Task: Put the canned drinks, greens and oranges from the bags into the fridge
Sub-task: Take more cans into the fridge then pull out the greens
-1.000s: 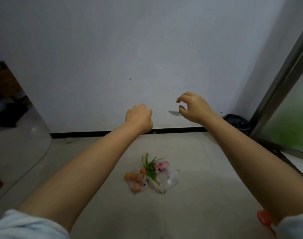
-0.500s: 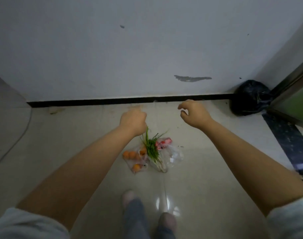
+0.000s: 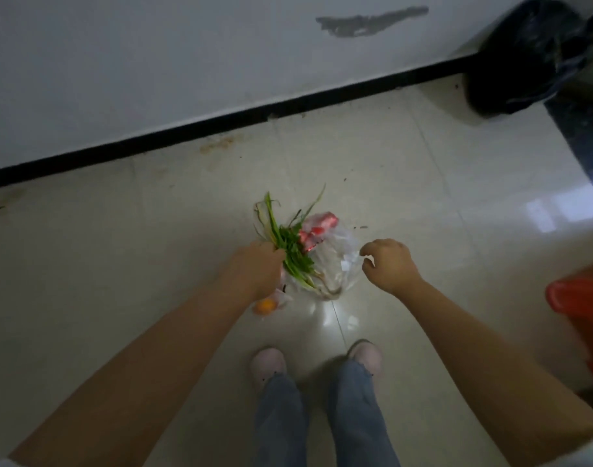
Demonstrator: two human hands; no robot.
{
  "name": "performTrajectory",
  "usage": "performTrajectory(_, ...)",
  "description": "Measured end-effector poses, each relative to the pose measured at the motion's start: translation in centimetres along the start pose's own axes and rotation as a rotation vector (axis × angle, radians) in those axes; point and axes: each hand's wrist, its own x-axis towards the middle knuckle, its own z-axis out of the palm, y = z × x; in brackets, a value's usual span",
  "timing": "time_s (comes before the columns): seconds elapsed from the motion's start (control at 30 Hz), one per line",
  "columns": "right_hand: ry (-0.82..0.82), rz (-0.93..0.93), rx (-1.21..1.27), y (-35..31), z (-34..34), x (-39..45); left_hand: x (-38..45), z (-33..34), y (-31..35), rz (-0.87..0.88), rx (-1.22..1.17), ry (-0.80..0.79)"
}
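Hands lowered to bags (image 3: 335, 264), one orange (image 3: 265, 305) visible

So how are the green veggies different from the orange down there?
The greens are long, thin and leafy, fanning out toward the wall; the orange is small and round. The greens show almost whole, beside the left hand; the orange peeks out from under that wrist, mostly hidden. The greens lie across a clear bag; the orange sits in crinkly plastic nearer the feet. Both are on the floor, bagged.

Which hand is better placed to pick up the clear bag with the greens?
Probably the right hand: it hovers beside the clear plastic bag of green leafy stalks, fingers curled, empty. The left hand covers the oranges' bag.
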Motion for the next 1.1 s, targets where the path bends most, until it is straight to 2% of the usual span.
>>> performTrajectory(0.1,-0.042,0.005,-0.023,1.8,6.3,4.7,6.2,5.5,0.1,0.038,-0.036,0.012)
performTrajectory(0.23,0.141,-0.166,-0.18,4.2,14.4,11.4,14.6,12.9,1.1,0.084,-0.009,0.033)
performTrajectory(0.33,0.173,-0.206,-0.275,6.4,19.5,16.4,20.7,18.8,1.7,0.132,0.06,0.07)
performTrajectory(0.43,0.182,-0.252,-0.355,8.5,24.1,21.1,26.4,23.8,2.0,0.163,0.061,0.057)
performTrajectory(0.57,0.089,-0.319,-0.373,10.3,28.7,26.7,33.0,28.5,1.7,0.245,0.083,0.099)
performTrajectory(0.63,0.099,-0.354,-0.416,11.1,29.8,28.5,35.1,29.5,1.5,0.273,0.101,0.097)
performTrajectory(0.7,0.041,-0.326,-0.464,11.6,30.1,30.0,36.3,29.7,1.3,0.254,0.129,0.12)
performTrajectory(0.8,0.027,-0.3,-0.5,11.6,29.9,31.5,37.3,29.0,1.0,0.129,0.15,0.201)
performTrajectory(0.9,-0.004,-0.303,-0.563,10.5,30.4,32.3,37.8,28.4,0.4,0.025,0.249,0.184)
performTrajectory(1.03,0.071,-0.335,-0.519,8.8,31.7,33.7,38.4,28.2,-0.4,-0.062,0.276,0.169)
performTrajectory(1.1,0.198,-0.403,-0.63,8.1,31.9,34.5,38.3,28.2,-0.8,-0.055,0.28,0.179)
